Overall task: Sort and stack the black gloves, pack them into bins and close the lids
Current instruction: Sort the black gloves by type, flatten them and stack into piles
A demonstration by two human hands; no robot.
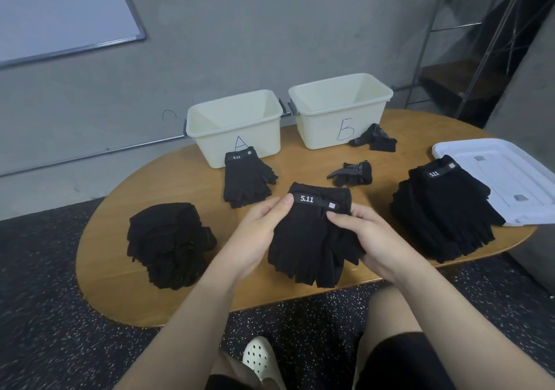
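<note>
A small stack of fingerless gloves (312,233) is gripped over the table (114,281) by the left hand (258,233) and right hand (369,239). Sorting looks part done: bin A (234,125) and bin B (339,107) are seen empty, the lids (504,173) off.

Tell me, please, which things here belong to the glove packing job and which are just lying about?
Part of the job:
- held gloves, in left hand and right hand
- glove stacks
- loose gloves
- bin A, bin B
- white lids

Lying about:
- whiteboard
- metal shelving
</note>
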